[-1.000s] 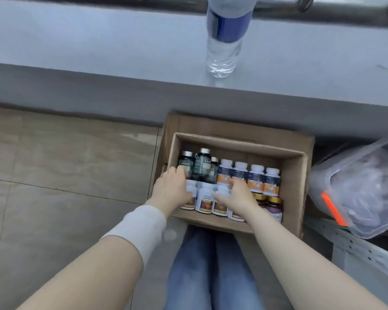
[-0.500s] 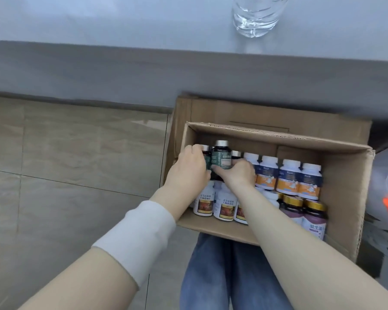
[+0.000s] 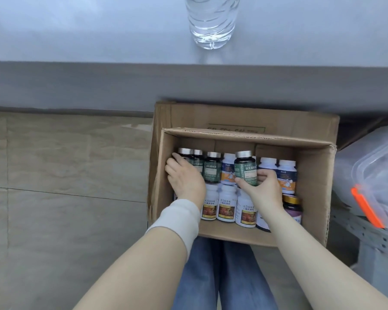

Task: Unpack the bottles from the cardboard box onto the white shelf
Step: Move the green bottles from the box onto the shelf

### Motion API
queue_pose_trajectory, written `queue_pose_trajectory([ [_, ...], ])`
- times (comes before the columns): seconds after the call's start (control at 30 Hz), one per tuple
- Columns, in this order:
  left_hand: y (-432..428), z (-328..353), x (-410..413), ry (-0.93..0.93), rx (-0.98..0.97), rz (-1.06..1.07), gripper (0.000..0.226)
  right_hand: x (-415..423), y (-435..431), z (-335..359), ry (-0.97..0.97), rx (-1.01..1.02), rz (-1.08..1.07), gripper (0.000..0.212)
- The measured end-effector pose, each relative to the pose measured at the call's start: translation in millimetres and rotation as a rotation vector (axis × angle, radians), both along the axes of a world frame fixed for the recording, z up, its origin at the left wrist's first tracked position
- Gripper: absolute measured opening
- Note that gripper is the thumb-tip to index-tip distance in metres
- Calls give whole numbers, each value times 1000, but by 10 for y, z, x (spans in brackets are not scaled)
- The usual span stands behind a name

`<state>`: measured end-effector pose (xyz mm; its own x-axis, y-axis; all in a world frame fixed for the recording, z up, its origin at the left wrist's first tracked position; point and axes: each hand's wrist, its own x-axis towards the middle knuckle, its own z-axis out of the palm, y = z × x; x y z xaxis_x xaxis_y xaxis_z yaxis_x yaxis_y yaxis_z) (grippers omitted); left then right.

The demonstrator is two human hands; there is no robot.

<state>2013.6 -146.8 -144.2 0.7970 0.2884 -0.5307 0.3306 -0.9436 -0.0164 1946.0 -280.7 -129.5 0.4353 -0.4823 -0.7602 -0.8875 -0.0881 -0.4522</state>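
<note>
Here right hand (image 3: 263, 189) grips dark-green silver-capped bottle (image 3: 245, 168), raised above rest; left hand (image 3: 185, 177) curled round another.

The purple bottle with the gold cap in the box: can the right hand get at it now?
Probably not at once. The right hand is shut on a dark green bottle, and its forearm lies partly over the purple bottle. Nothing else covers the gold cap.

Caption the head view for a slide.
Right hand lifts a green bottle from the cardboard box; left hand grips another.
</note>
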Motion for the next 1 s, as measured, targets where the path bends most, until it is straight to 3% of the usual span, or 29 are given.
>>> queue_pose_trajectory([
  [0.13,57,-109,-72,-168,-82,-59,50,-22,-17,-112,5,42,30,52],
  [0.33,199,-129,34,-67,-292,8,48,-16,-58,-167,24,76,28,65],
  [0.53,183,205,61,-58,-415,-20,66,-44,-126,39,-8,129,-36,64],
  [0.6,168,439,47,1,-552,55,64,-72,-142,245,-12,145,-48,64],
  [0.77,147,1292,-27,373,-950,443,50,-221,-186,1096,-63,198,-85,62],
  [1.0,57,2484,-258,452,-1134,367,54,-697,-102,2306,-163,186,-99,62],
])
